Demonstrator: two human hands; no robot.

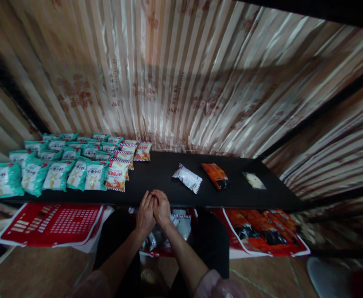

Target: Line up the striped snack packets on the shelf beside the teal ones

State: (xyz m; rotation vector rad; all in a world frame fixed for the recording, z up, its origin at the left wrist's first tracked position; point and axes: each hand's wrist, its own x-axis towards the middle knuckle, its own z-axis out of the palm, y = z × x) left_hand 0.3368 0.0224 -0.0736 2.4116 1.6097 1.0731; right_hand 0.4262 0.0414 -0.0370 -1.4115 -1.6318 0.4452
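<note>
My left hand (145, 213) and my right hand (161, 207) rest against each other at the front edge of the black shelf (150, 180). Their fingers are curled and pressed together, and I see nothing held in them. Left of my hands, a red-and-white snack bag (117, 175) stands at the end of a short column of the same kind. To the right, a white snack bag (188, 178) with striped ends lies with its printed back up. Beyond it are an orange snack packet (216, 175) and a small clear packet (254, 181) with pale contents.
Rows of teal-and-white snack bags (59, 174) fill the shelf's left end. Below the shelf sit a red basket (54, 223) at left, another between my knees with silvery bags (183, 227), and one at right with orange packets (262, 227). A striped curtain (169, 82) hangs behind.
</note>
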